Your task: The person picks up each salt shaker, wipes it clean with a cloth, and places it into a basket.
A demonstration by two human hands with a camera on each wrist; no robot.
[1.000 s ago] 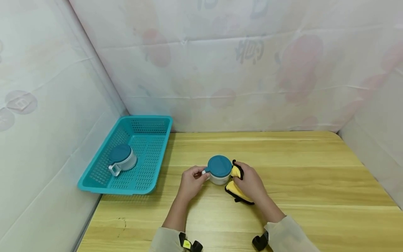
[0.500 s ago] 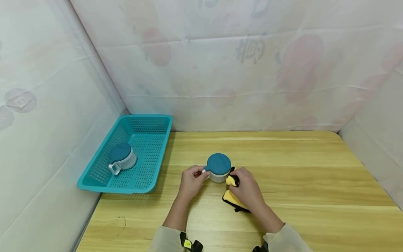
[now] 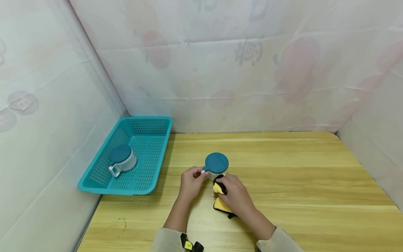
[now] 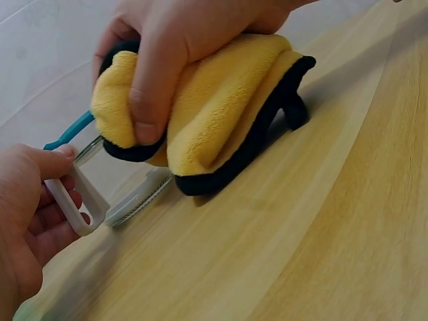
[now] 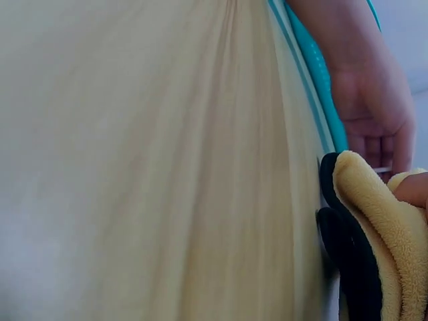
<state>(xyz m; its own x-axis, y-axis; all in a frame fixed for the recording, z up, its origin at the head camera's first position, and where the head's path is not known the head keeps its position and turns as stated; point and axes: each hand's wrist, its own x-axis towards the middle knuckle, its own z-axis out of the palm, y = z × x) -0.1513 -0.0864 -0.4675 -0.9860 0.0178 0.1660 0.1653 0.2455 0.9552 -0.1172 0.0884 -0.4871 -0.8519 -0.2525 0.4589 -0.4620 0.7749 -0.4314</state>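
A small jar (image 3: 216, 163) with a round blue lid and a pale body stands on the table. My left hand (image 3: 191, 182) pinches its white handle (image 4: 77, 200) between thumb and fingers. My right hand (image 3: 236, 196) grips a bunched yellow cloth (image 4: 214, 100) with black edging, at the near side of the jar. In the left wrist view the cloth overlaps the jar's body and hides most of it. Part of the cloth hangs down below the right hand toward the table. The right wrist view shows the cloth's fuzzy folds at the lower right.
A turquoise perforated basket (image 3: 157, 168) stands at the left, by the fabric wall. In it lies a second jar (image 3: 123, 158), also blue-lidded with a white handle. Printed fabric (image 3: 201, 77) closes off the back of the wooden table (image 3: 302, 175).
My right hand has moved the cloth from the jar's right side round to its near side, leftward and toward me. The jar has shifted slightly; the left hand keeps hold of the handle.
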